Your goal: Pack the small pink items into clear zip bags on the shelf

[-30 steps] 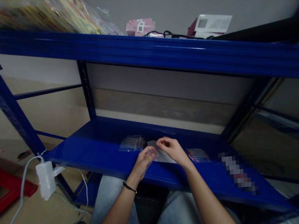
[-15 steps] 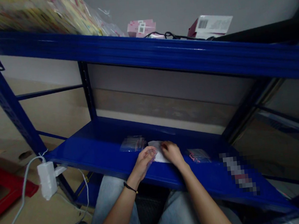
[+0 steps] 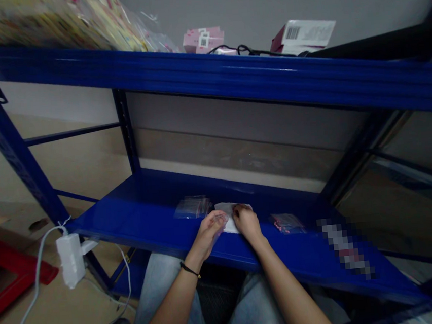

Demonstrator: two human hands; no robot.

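Both my hands rest on the lower blue shelf (image 3: 147, 209) over a white sheet of paper (image 3: 226, 213). My left hand (image 3: 209, 231) is curled, its fingertips pinching a small clear plastic bag at the paper's left edge. My right hand (image 3: 246, 221) is closed, fingers pressed down on the paper. A pile of small clear bags (image 3: 193, 207) lies just left of the hands. Another small clear bag with pink pieces (image 3: 286, 223) lies to the right.
The upper blue shelf (image 3: 231, 81) holds a large plastic-wrapped bundle (image 3: 53, 20), pink boxes (image 3: 202, 38), a black cable and a labelled box (image 3: 305, 35). A white power adapter (image 3: 70, 253) with cables hangs at the shelf's left corner. A red object (image 3: 5, 274) lies on the floor.
My right hand has come down from a raised pinch onto the white paper and moved slightly left, close to my left hand. The left hand has barely moved.
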